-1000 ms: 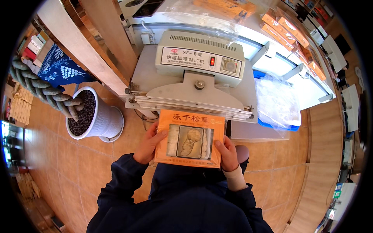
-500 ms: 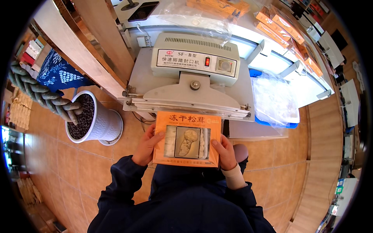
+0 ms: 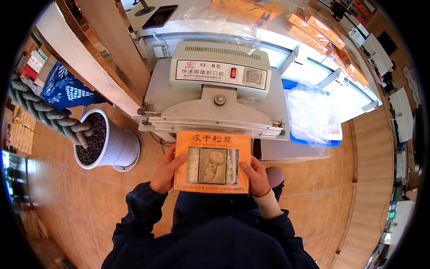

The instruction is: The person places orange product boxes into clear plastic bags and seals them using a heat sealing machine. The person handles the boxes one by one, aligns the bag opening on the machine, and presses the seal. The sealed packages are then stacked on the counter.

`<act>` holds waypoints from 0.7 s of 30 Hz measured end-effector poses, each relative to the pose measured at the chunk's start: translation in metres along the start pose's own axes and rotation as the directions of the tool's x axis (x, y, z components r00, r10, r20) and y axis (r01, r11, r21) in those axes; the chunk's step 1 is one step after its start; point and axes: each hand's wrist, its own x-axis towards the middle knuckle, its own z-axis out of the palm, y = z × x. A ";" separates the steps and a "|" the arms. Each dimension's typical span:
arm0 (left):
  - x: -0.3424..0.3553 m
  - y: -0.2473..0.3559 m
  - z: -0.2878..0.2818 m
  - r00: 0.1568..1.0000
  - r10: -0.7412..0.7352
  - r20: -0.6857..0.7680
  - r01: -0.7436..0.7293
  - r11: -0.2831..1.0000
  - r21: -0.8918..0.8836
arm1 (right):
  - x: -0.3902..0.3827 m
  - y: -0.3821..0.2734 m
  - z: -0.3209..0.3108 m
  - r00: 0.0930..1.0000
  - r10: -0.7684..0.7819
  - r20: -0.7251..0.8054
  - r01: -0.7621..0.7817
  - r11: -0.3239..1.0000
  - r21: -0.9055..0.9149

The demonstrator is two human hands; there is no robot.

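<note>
Windowed carton (image 3: 212, 186): pale pieces (image 3: 192, 166)
Left grip (image 3: 164, 173), right grip (image 3: 257, 177): pinch carton at 9, 3 o'clock
Planter (image 3: 118, 145): dark pellets (image 3: 92, 140)

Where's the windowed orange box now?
In the head view's middle, left hand and right hand hold the windowed orange box, in front of the beige machine.

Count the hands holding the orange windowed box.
2: the left hand at the left edge of the orange box, the right hand at its right edge. No other hands show.
</note>
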 end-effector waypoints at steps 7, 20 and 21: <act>-0.001 -0.002 -0.001 1.000 0.017 0.005 -0.017 1.000 0.007 | 0.000 0.000 0.000 1.000 0.003 -0.004 -0.003 1.000 0.000; -0.001 -0.002 -0.001 1.000 0.022 0.010 -0.022 1.000 0.000 | -0.001 0.000 0.001 1.000 -0.007 -0.005 0.007 1.000 -0.005; -0.001 -0.002 -0.001 1.000 0.015 0.012 -0.015 1.000 -0.010 | -0.001 0.000 0.001 1.000 -0.008 -0.007 0.008 1.000 -0.007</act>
